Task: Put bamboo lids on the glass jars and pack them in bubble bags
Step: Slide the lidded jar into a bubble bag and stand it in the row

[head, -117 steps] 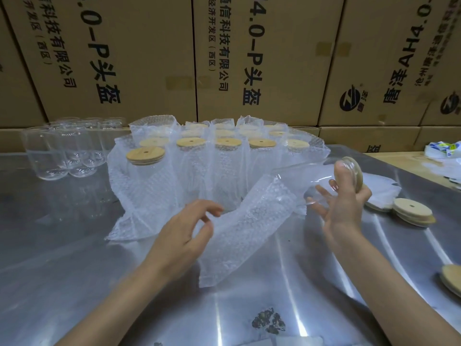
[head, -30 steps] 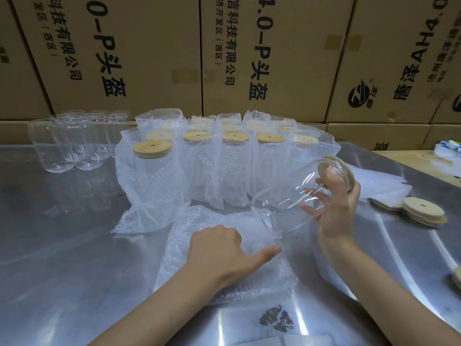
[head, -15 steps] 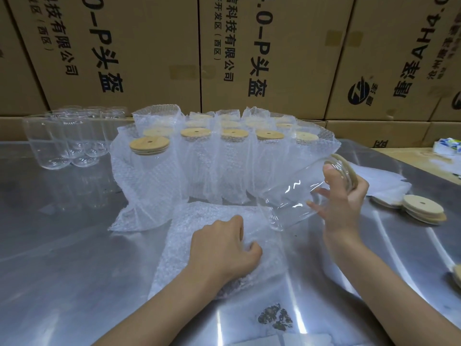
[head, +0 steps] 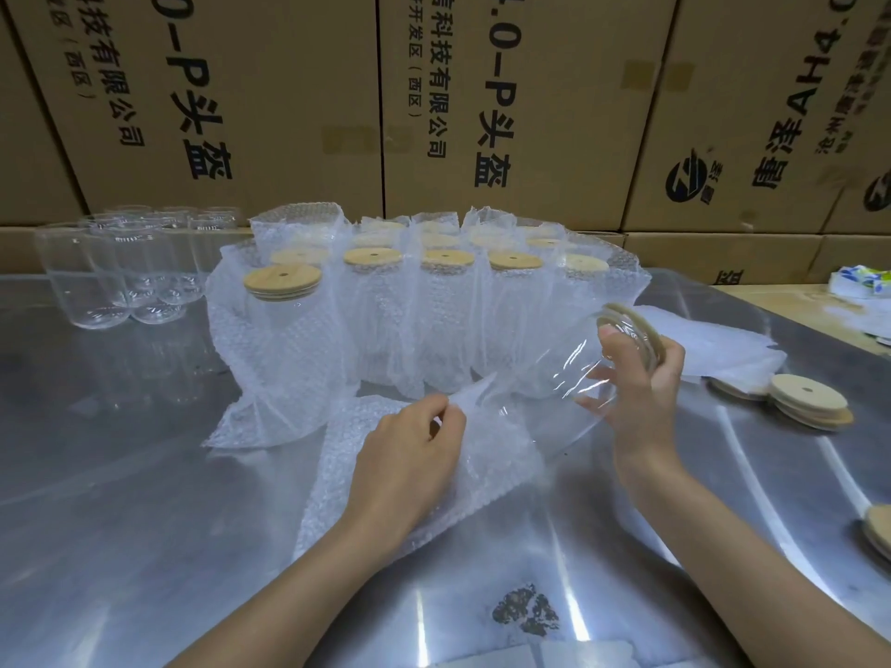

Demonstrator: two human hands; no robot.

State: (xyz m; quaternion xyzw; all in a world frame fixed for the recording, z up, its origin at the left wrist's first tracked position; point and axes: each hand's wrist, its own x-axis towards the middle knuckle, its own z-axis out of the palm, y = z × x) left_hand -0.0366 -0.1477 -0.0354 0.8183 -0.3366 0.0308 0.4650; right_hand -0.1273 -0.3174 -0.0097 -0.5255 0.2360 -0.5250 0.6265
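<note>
Head view: right hand (head: pixel 636 378) gripped a lidded glass jar (head: pixel 564 378) mid-counter; left hand (head: pixel 414 445) pinched open the bubble bag (head: pixel 400 474). Many bagged jars (head: pixel 366 306) stood behind; bare jars (head: pixel 120 272) and loose bamboo lids (head: pixel 805 402) remained.

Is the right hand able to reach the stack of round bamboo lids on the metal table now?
Probably not yet: the right hand grips the lidded clear glass jar. The stack of round bamboo lids lies uncovered just beside it.
</note>
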